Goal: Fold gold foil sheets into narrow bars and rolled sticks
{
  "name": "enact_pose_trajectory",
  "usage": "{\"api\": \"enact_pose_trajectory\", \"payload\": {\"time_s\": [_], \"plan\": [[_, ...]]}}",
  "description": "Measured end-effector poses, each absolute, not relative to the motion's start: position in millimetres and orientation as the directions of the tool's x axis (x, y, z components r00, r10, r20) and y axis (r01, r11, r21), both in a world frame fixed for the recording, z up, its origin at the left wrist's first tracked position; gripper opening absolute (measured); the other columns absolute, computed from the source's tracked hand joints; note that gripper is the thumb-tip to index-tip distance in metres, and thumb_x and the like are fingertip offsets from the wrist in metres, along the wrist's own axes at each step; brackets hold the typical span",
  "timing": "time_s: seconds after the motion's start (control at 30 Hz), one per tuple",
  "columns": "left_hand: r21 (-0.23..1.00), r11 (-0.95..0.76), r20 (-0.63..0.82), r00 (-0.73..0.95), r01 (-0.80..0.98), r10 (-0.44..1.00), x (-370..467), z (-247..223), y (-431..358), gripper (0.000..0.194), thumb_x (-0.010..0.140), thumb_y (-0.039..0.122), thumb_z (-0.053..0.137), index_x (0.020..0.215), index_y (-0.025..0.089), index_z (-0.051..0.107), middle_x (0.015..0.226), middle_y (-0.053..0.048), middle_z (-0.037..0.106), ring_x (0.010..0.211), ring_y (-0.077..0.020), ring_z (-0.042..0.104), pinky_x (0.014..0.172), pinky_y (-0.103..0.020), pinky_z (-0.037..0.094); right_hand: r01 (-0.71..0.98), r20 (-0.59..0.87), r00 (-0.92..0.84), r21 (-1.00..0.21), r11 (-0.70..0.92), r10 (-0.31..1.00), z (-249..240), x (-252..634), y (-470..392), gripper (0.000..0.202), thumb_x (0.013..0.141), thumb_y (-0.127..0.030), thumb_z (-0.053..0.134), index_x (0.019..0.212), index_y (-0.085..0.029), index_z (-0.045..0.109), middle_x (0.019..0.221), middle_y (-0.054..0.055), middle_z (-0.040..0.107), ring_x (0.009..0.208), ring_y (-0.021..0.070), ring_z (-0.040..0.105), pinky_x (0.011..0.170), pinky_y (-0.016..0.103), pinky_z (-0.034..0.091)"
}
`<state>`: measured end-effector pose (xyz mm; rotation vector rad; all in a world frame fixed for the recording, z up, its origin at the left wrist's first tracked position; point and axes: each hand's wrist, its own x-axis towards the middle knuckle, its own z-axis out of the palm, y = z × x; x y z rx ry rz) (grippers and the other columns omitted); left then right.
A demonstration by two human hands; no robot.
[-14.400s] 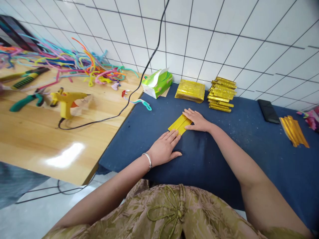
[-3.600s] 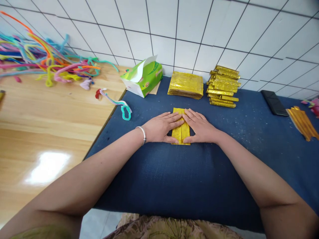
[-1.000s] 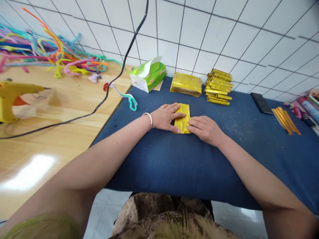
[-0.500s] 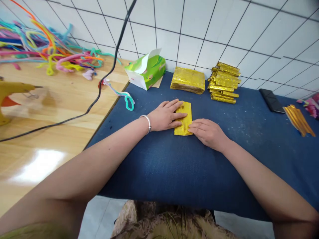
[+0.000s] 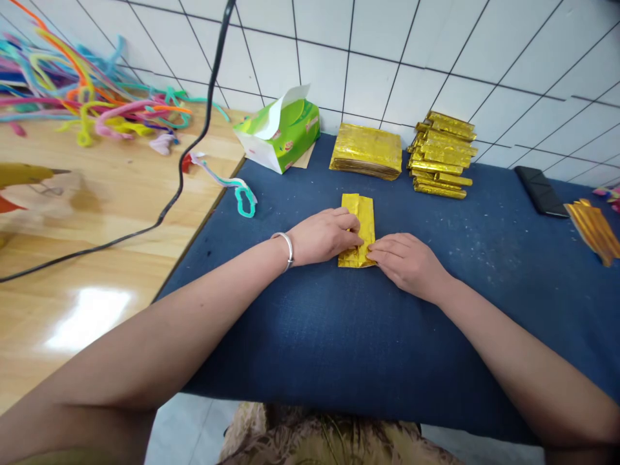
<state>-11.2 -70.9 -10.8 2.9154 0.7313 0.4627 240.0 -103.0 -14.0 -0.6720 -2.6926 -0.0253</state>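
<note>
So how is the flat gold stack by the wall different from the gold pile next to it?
The flat stack is made of broad, flat pieces, while the pile is made of narrow strips. The flat stack's edges line up fairly neatly, but the pile's ends stick out unevenly. Both are shiny gold and sit on the blue cloth near the tiled wall.

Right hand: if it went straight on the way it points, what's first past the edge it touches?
Probably the left hand: its fingertips lie just ahead on the gold sheet. Heights are unclear from this one view.
</note>
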Motion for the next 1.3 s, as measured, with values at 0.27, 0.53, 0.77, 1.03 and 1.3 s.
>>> {"api": "enact_pose_trajectory", "payload": {"time_s": [0.27,0.53,0.77,1.03,1.3], "plan": [[0.357,-0.840,0.212,0.840,0.410,0.500,-20,-6,-70,0.033,0.093,0.030,0.046,0.120,0.023,0.063,0.104,-0.008,0.062,0.098,-0.0179,0.056,0.094,-0.032,0.040,0.498,0.353,-0.779,-0.153,0.854,0.518,-13,236,-105,0.021,0.089,-0.020,0.051,0.104,-0.022,0.065,0.104,0.006,0.068,0.097,0.0218,0.058,0.082,0.039,0.047],[0.337,-0.813,0.084,0.845,0.475,0.528,-26,4,-80,0.074,0.071,0.065,0.064,0.133,0.025,0.052,0.119,-0.009,0.056,0.108,-0.0255,0.051,0.097,-0.036,0.036,0.514,0.396,-0.727,-0.226,0.827,0.561,-17,235,-108,0.019,0.088,-0.021,0.053,0.103,-0.023,0.065,0.101,0.006,0.069,0.097,0.0225,0.060,0.084,0.041,0.048],[0.321,-0.828,0.188,0.826,0.460,0.532,-25,1,-93,0.060,0.081,0.053,0.061,0.130,0.021,0.054,0.119,-0.011,0.060,0.110,-0.0239,0.054,0.100,-0.038,0.038,0.458,0.425,-0.765,-0.169,0.873,0.483,-18,239,-110,0.020,0.089,-0.019,0.053,0.103,-0.021,0.066,0.105,0.006,0.069,0.103,0.0216,0.059,0.087,0.039,0.049],[0.266,-0.829,0.246,0.797,0.491,0.551,-27,-3,-111,0.032,0.092,0.040,0.050,0.113,0.019,0.061,0.121,-0.008,0.063,0.115,-0.0189,0.057,0.103,-0.036,0.043,0.480,0.419,-0.755,-0.171,0.861,0.504,-16,240,-113,0.019,0.089,-0.019,0.052,0.103,-0.020,0.065,0.103,0.007,0.069,0.102,0.0225,0.060,0.085,0.040,0.049],[0.237,-0.793,0.247,0.754,0.561,0.608,-27,-10,-120,0.030,0.094,0.027,0.043,0.116,0.019,0.062,0.122,-0.009,0.060,0.111,-0.0173,0.060,0.097,-0.032,0.050,0.466,0.434,-0.748,-0.194,0.863,0.502,-13,237,-116,0.019,0.089,-0.017,0.050,0.100,-0.020,0.065,0.100,0.009,0.067,0.097,0.0227,0.057,0.088,0.042,0.050]]}}
